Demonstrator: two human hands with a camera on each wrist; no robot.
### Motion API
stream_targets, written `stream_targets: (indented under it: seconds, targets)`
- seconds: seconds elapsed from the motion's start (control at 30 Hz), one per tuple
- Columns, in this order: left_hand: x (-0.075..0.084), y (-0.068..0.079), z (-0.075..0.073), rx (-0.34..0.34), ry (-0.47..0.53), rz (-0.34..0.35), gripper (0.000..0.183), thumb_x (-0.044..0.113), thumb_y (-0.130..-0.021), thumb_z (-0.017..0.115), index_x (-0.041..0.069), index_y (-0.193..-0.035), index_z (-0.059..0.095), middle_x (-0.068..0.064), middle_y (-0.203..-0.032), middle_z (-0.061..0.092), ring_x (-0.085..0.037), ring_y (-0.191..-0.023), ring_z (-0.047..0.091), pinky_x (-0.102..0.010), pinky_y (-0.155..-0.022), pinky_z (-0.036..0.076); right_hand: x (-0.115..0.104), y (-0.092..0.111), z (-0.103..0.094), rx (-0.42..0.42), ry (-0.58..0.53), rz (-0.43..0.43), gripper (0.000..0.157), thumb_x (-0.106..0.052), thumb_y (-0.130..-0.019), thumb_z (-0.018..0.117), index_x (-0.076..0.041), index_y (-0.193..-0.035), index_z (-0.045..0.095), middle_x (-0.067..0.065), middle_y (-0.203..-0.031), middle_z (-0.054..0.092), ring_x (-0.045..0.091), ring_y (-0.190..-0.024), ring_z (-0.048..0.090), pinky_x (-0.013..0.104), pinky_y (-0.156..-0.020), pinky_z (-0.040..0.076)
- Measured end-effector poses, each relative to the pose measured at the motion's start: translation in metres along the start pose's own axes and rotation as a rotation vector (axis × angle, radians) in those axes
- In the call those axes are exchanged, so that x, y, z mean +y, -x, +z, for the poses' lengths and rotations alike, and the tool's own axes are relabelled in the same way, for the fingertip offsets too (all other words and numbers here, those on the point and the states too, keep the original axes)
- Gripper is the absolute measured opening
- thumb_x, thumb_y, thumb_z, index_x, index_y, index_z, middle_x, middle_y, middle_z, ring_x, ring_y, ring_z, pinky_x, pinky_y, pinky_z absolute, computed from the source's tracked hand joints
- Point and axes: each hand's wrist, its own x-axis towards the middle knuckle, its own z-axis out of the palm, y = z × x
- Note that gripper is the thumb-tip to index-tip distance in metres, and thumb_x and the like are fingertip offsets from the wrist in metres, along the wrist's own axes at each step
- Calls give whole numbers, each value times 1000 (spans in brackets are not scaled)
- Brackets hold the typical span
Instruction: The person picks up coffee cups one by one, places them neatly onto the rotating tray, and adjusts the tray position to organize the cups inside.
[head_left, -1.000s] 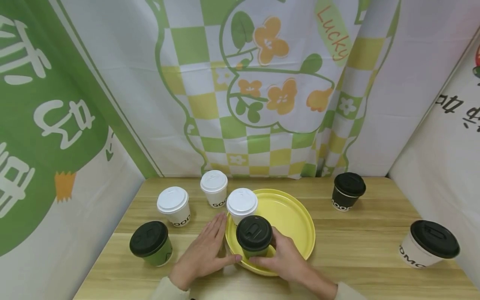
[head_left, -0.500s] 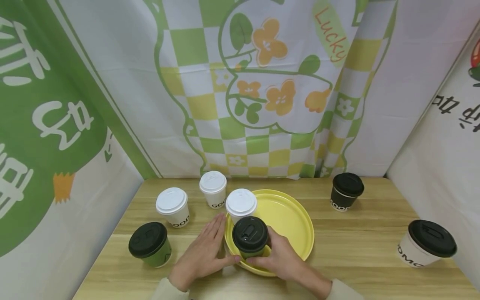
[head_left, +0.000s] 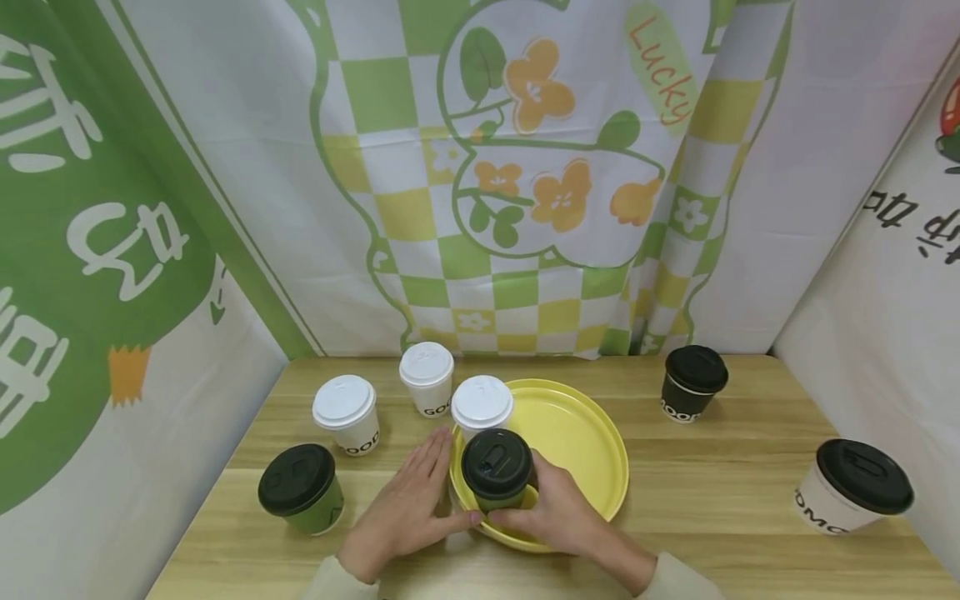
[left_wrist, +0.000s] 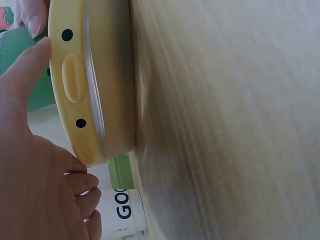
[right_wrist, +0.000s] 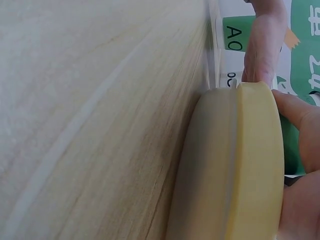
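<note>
In the head view my right hand (head_left: 558, 510) grips a green paper cup with a black lid (head_left: 497, 463) from its right side, at the near left part of a round yellow tray (head_left: 581, 454). A white cup with a white lid (head_left: 482, 403) stands just behind it on the tray, partly hidden by the black lid. My left hand (head_left: 408, 510) lies along the tray's left edge with its fingers straight. In the left wrist view the left thumb (left_wrist: 35, 62) touches the tray's raised rim.
Left of the tray stand two white-lidded cups (head_left: 347, 408) (head_left: 427, 375) and another green cup with a black lid (head_left: 300, 487). To the right are a dark cup (head_left: 694, 382) and a white cup with a black lid (head_left: 855, 487). A printed curtain (head_left: 525, 250) hangs behind the table.
My right hand has shifted a little to the left with the green cup, bringing it closer to the left edge of the tray. The left hand stays in place.
</note>
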Motion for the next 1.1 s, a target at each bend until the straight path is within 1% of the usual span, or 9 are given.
stream_targets:
  seconds: [0.13, 0.23, 0.33, 0.5, 0.57, 0.73, 0.9, 1.0, 1.1]
  targets:
    - [0, 0, 1, 0, 4, -4, 119, 80, -92, 57, -5, -166, 18, -24, -175, 18, -39, -164, 20, -53, -134, 25, 1, -1, 0, 6, 15, -3, 83, -27, -82, 93, -22, -152, 50, -2, -152, 61, 21, -143, 58, 45, -117, 52]
    - [0, -1, 1, -1, 8, -8, 119, 80, -92, 57, -4, -167, 17, -24, -175, 18, -39, -164, 20, -54, -133, 26, 1, -1, 0, 6, 35, -1, 83, -28, -82, 93, -22, -153, 50, -3, -152, 61, 22, -143, 58, 47, -117, 52]
    - [-1, -1, 1, -1, 9, -9, 120, 80, -91, 57, -4, -167, 17, -24, -175, 18, -38, -164, 20, -53, -133, 26, 1, 2, -2, 18, 62, 18, 82, -31, -81, 94, -16, -150, 53, 2, -149, 64, 25, -141, 60, 51, -116, 52]
    - [-1, -1, 1, 1, 6, -7, 120, 80, -91, 58, -4, -167, 18, -25, -175, 19, -38, -164, 21, -53, -134, 25, -2, 9, -11, 52, 96, 86, 84, -35, -79, 94, -7, -148, 55, 12, -147, 66, 32, -138, 63, 55, -116, 51]
    - [-1, -1, 1, 2, 7, -9, 120, 81, -91, 58, -4, -167, 18, -25, -175, 19, -38, -164, 21, -53, -134, 25, -4, 13, -17, 69, 114, 118, 87, -35, -79, 94, -4, -150, 53, 15, -149, 64, 35, -138, 62, 55, -117, 50]
    - [0, 0, 0, 7, 8, -11, 119, 80, -91, 58, -3, -167, 18, -24, -175, 19, -38, -164, 20, -54, -133, 25, -8, 24, -36, 126, 147, 190, 92, -35, -79, 94, 1, -152, 50, 18, -150, 62, 39, -140, 60, 52, -117, 50]
    - [-1, 1, -1, 5, 2, -7, 116, 78, -93, 56, -3, -167, 19, -22, -176, 18, -36, -165, 20, -52, -134, 23, -8, 39, -59, 166, 132, 271, 93, -35, -81, 93, -3, -155, 47, 14, -155, 58, 38, -145, 55, 49, -120, 46]
    - [-1, 2, -2, -1, -1, -3, 112, 76, -96, 55, -3, -167, 19, -21, -176, 18, -37, -165, 19, -52, -134, 23, -5, 47, -77, 182, 151, 289, 94, -38, -83, 91, -1, -156, 45, 18, -157, 56, 40, -146, 53, 50, -121, 45]
    - [-1, 3, -3, -1, 0, 7, 107, 72, -99, 54, -4, -166, 20, -22, -176, 19, -38, -164, 20, -52, -134, 23, 2, 56, -94, 204, 191, 296, 95, -42, -85, 89, 1, -156, 43, 23, -156, 55, 44, -145, 54, 53, -118, 47]
